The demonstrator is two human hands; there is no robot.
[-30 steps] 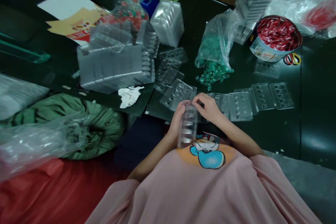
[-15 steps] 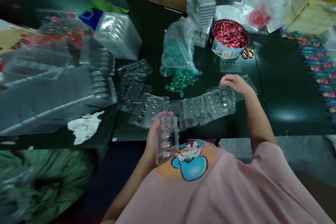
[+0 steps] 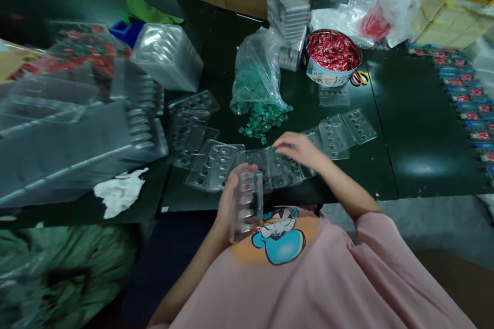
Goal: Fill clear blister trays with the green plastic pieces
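My left hand is wrapped round a clear plastic blister tray, held upright close to my shirt; whether it is a single tray or a thin stack I cannot tell. My right hand hovers just over the middle of a curved row of clear trays, its fingers loosely bent and apart with nothing visible in them. Further right lie an overlapping tray and one at the row's end. Several more trays overlap at the left of the row.
Green pieces spill from a clear bag behind the row. A round tin of red packets, scissors and tall tray stacks stand behind. Large nested trays and a crumpled tissue lie left.
My right hand has let go of a clear tray at the right of the row and moved left toward the middle. My left hand keeps its hold.
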